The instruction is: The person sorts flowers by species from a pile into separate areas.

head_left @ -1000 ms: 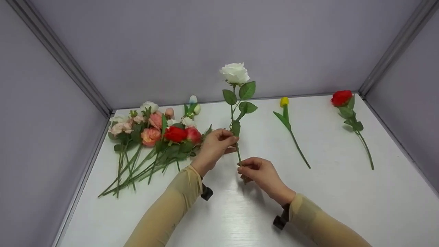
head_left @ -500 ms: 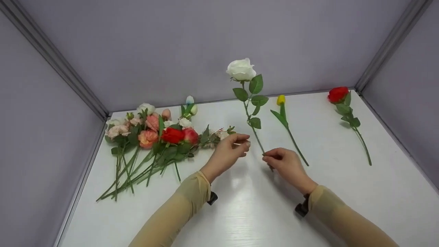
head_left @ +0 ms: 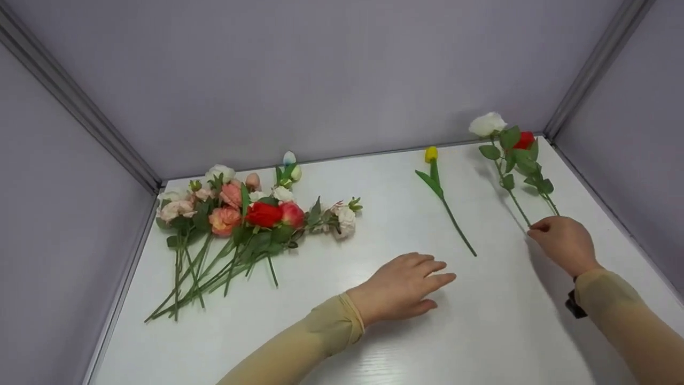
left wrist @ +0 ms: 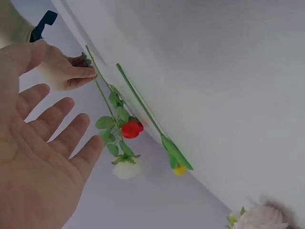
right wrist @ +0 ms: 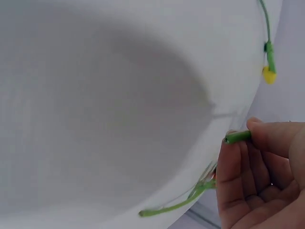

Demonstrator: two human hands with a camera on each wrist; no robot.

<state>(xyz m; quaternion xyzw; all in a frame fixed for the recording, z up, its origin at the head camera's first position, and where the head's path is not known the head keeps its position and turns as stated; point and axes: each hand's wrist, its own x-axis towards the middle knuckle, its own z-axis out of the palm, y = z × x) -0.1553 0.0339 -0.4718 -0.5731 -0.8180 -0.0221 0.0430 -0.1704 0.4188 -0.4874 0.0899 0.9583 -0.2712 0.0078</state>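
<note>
My right hand (head_left: 565, 243) pinches the lower stem of a white rose (head_left: 487, 124) between thumb and fingers. In the right wrist view the cut end of its stem (right wrist: 237, 137) sticks out past the fingertips. The rose is held above the table, left of a red rose (head_left: 525, 140) whose bloom its leaves partly cover. With fingers spread, my left hand (head_left: 403, 289) hovers over the middle of the table and holds nothing; its bare palm (left wrist: 38, 162) shows in the left wrist view. A yellow tulip (head_left: 431, 154) lies between the two hands, farther back.
On the left of the white table (head_left: 342, 278) lies a pile of mixed flowers (head_left: 224, 222), stems toward the front left. A pale rose spray (head_left: 346, 220) reaches out from its right side. Grey panels (head_left: 320, 69) stand along the back and both sides.
The left hand has let go of the white rose and drawn back toward the front with fingers spreading. My right hand has carried the rose far right, beside the red rose.
</note>
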